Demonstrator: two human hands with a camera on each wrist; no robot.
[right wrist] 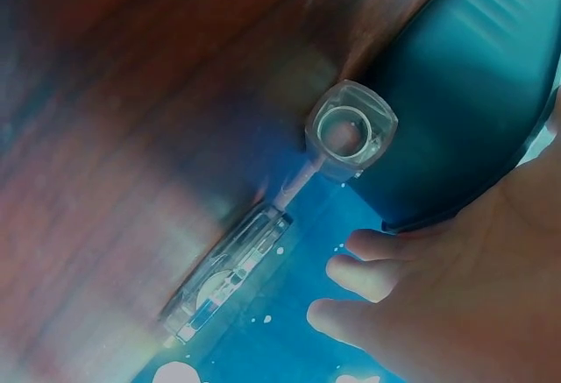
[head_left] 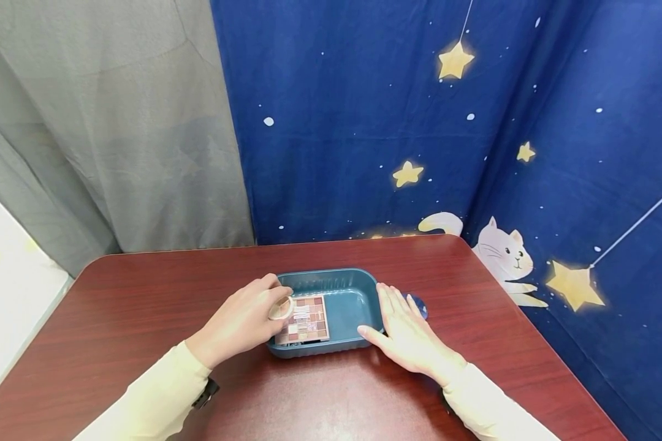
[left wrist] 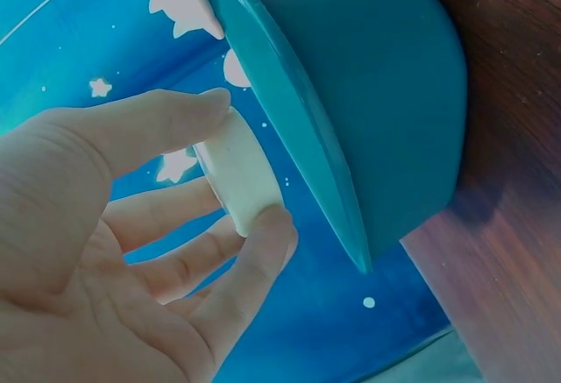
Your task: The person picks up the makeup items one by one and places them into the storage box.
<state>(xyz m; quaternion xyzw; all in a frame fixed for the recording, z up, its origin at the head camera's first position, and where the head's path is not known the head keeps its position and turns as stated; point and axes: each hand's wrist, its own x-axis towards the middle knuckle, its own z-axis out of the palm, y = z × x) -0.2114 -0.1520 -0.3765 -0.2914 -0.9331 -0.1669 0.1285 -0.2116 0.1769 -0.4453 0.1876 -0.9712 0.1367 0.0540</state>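
On the dark red table [head_left: 160,312], toward the far side, I see a teal basket [head_left: 350,315] between a person's two hands, which are well apart. At its left end the left hand [head_left: 248,312] pinches a white ring [left wrist: 238,168] between thumb and finger, holding it above the left part of the basket. Beneath lies a makeup palette [head_left: 304,318], inside the basket at the left; something dark shows under its near edge. The right hand [head_left: 405,334] rests against the right rim, fingers straight, thumb spread toward the near side, gripping nothing. Just right of those fingers sits a round blue thing [head_left: 419,306], partly hidden. From the right wrist, a clear squarish piece [right wrist: 375,133] shows beside the basket, near a flat clear case [right wrist: 230,269]. Beyond the table hang a grey curtain [head_left: 149,135] at left and a blue starry one [head_left: 342,122] at right.
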